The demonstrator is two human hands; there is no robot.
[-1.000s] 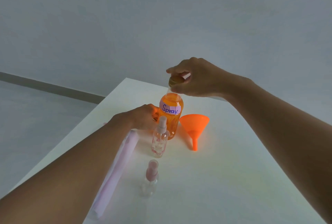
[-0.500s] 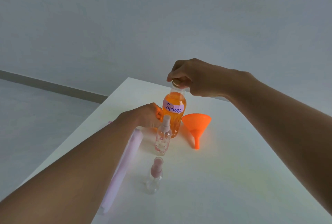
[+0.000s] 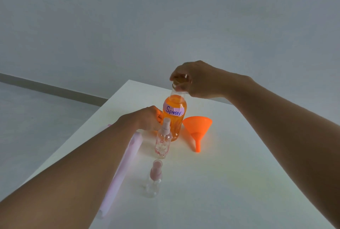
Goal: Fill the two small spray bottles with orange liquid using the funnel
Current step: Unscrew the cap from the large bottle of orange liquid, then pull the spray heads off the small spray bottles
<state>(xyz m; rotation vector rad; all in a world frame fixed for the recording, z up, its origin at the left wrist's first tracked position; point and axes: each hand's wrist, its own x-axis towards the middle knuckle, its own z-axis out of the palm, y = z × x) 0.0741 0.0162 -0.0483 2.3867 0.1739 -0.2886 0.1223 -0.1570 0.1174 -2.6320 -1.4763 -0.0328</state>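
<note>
A large clear bottle point(image 3: 175, 118) of orange liquid, labelled "Spray", stands upright on the white table point(image 3: 230, 182). My left hand point(image 3: 147, 118) grips its body from the left. My right hand point(image 3: 195, 79) is closed over its cap point(image 3: 179, 79) at the top. An orange funnel point(image 3: 197, 127) rests on the table just right of the bottle, spout toward me. Two small clear spray bottles with pink pump tops stand in front: one with a pink pattern point(image 3: 162, 141) close to the big bottle, one plain point(image 3: 153, 180) nearer to me.
A long pale pink rolled sheet point(image 3: 122, 171) lies along the table under my left forearm. The table's left edge point(image 3: 73, 142) runs diagonally, with grey floor beyond it. A plain grey wall fills the background.
My right hand has shifted its hold on the cap, fingers turning around it. The bottle and my left hand stay in place.
</note>
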